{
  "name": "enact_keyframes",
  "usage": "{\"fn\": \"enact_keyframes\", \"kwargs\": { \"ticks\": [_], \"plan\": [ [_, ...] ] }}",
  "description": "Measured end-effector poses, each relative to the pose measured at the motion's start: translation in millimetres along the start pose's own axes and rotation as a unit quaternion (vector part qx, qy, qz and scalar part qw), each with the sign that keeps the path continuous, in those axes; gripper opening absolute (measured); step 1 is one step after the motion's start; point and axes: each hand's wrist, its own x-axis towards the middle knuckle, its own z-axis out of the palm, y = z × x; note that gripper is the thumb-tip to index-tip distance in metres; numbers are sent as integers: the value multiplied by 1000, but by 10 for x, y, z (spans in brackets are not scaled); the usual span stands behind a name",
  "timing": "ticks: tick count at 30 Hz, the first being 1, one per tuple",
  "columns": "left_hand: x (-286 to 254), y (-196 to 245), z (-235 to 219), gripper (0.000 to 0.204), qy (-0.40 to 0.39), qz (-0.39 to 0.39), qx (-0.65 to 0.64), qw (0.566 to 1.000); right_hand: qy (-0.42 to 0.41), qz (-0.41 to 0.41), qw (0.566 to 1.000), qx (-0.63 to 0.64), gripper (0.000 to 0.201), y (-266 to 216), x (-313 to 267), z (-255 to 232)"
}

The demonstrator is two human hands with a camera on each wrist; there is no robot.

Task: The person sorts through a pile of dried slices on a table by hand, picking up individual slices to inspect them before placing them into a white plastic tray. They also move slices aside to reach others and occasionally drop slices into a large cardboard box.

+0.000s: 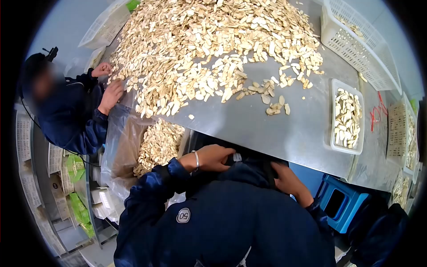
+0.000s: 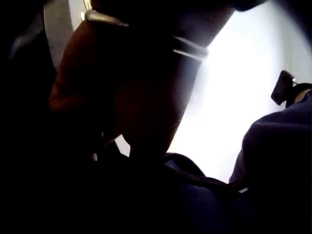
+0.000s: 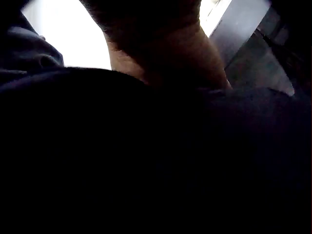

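Note:
In the head view, my left hand [image 1: 211, 158], with a light bracelet at the wrist, is at the lower front of my dark blue jacket [image 1: 222, 209]. Its thumb and fingers pinch dark cloth beside a small pale patch [image 1: 237, 157]. My right hand [image 1: 291, 180] lies against the other side of the same dark cloth, its fingertips partly hidden by folds. Both hands are just below the metal table's near edge. The wrist views are very dark; the left one shows the left hand [image 2: 97, 92] close to the clothing, the right one a bare wrist [image 3: 170, 58] above dark cloth.
A large heap of pale dried slices [image 1: 213, 40] covers the far part of the metal table [image 1: 267, 133]. A white tub [image 1: 333, 133] of slices stands at right, near a white basket [image 1: 356, 49]. Another person [image 1: 75, 107] works at left. A blue stool [image 1: 342, 209] is below right.

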Motion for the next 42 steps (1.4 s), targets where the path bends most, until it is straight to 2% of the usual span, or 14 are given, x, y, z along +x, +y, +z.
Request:
{"fn": "enact_keyframes", "kwargs": {
  "ticks": [3, 4, 10, 13, 17, 21, 25, 29, 32, 35, 36, 37, 39, 42],
  "plan": [
    [-11, 175, -11, 33, -10, -9, 47, 999, -7, 22, 1000, -5, 29, -178, 118, -60],
    [35, 77, 103, 27, 18, 75, 29, 997, -13, 39, 999, -1, 27, -227, 133, -86],
    [90, 177, 214, 22, 145, -21, 126, 981, 135, 56, 987, -64, 21, -232, 73, 56],
    [97, 42, 211, 20, 220, 85, -7, 972, 191, 76, 964, -168, 22, 52, 54, 264],
    [23, 4, 200, 33, 118, 151, -58, 980, 256, 82, 925, -270, 20, 279, 137, 377],
    [88, 251, 274, 41, 66, 18, 123, 990, 251, 104, 908, -318, 21, 406, 158, 438],
    [375, 90, 451, 33, 107, -29, 264, 958, 276, 81, 895, -340, 28, 550, 184, 492],
    [469, -295, 627, 21, 256, 75, 295, 918, 248, 129, 893, -354, 24, 596, 225, 535],
    [97, -86, 365, 17, 239, 11, 227, 944, 191, 190, 908, -320, 27, 336, 201, 407],
    [-270, 189, 83, 24, 151, -35, 25, 988, 122, 110, 956, -242, 31, 297, -23, 169],
    [-291, 97, 145, 32, 157, 76, -42, 984, 116, 76, 968, -208, 33, 266, -108, 54],
    [-298, 128, 154, 33, 116, 94, -79, 986, 51, 135, 964, -222, 32, 7, -178, -163],
    [-206, 267, 107, 36, 37, 136, -148, 979, 33, 111, 970, -214, 33, -256, -319, -456],
    [93, 346, 180, 27, -13, 126, -22, 992, 69, 86, 992, -66, 35, -698, -338, -727]
  ]
}}
